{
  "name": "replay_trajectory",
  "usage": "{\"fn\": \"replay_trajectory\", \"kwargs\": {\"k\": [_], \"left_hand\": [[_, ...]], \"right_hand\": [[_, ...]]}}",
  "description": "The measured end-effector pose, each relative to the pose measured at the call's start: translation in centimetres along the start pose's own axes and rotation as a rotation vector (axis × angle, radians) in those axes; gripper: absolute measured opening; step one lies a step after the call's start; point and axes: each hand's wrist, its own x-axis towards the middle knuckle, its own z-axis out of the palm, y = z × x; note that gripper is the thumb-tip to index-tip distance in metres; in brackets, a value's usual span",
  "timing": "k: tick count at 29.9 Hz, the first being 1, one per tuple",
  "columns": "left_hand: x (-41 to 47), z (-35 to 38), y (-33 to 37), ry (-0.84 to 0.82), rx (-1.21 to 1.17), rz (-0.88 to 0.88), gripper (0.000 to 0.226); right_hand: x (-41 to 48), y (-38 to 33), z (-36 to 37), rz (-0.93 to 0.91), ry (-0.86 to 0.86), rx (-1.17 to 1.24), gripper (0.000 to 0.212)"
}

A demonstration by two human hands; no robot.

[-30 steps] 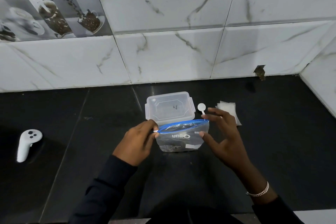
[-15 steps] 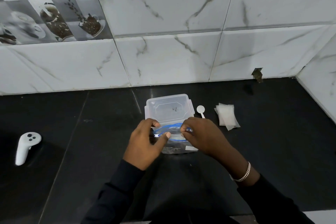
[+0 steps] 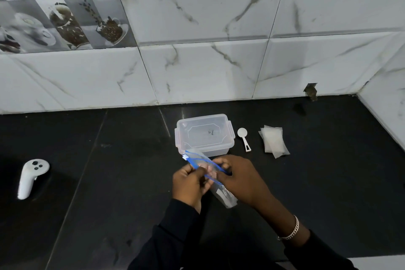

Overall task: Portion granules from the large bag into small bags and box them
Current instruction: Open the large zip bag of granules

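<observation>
1. Tabletop (image 3: 109, 204): black and glossy, carrying everything listed below and running back to a white marbled wall.

2. My right hand (image 3: 241, 180): it is gripping the large bag, fingers (image 3: 220, 163) curled over the blue zip edge. A second ago it was hovering open beside the bag; half a second ago it was already pinching the zip.

3. My left hand (image 3: 189, 182): it is gripping the same bag from the other side, fingers (image 3: 203, 186) curled round it just below the zip. Both hands are now sitting lower in view and nearer to me than before.

4. Box (image 3: 203, 135): clear plastic with its lid on, standing behind my hands in the same spot as before.

5. Large bag (image 3: 197, 159): clear with a blue zip strip, held between my two hands just in front of the box. Earlier it was facing me upright with the zip level. Now it is lying on a slant, zip end pointing up and left toward the box, bottom end down and right. I cannot make out its contents.

6. Controller (image 3: 30, 176): white, lying well apart at far left, unmoved.

7. Small bags (image 3: 274, 141): a loose clear stack lying right of the box, unmoved.

8. Scoop (image 3: 244, 139): white, lying between the box and the small bags.
</observation>
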Motion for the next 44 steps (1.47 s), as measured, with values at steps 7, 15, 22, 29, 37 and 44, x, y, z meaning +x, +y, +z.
{"fn": "replay_trajectory", "kwargs": {"k": [7,15,22,29,37,44], "left_hand": [[0.4,-0.7,0.5,-0.058,-0.454,-0.364,0.025],[0.3,-0.2,0.0,-0.046,-0.543,-0.467,0.021],[0.6,-1.0,-0.2,-0.108,-0.380,-0.360,0.011],[0.0,-1.2,0.6,-0.235,-0.329,-0.435,0.033],[-0.1,-2.4,1.5,-0.352,-0.390,-0.467,0.028],[-0.3,-2.9,0.9,-0.395,-0.017,-0.299,0.036]], "right_hand": [[0.3,0.9,0.0,0.063,0.128,-0.006,0.009],[1.2,1.5,0.2,0.603,0.063,0.882,0.023],[1.1,1.4,-0.9,0.859,-0.213,1.263,0.025],[-0.1,1.4,-1.5,0.735,-0.529,1.207,0.018],[-0.2,1.2,-2.2,0.717,-0.532,1.411,0.049],[0.1,1.1,-1.9,0.494,-0.602,1.265,0.060]]}}
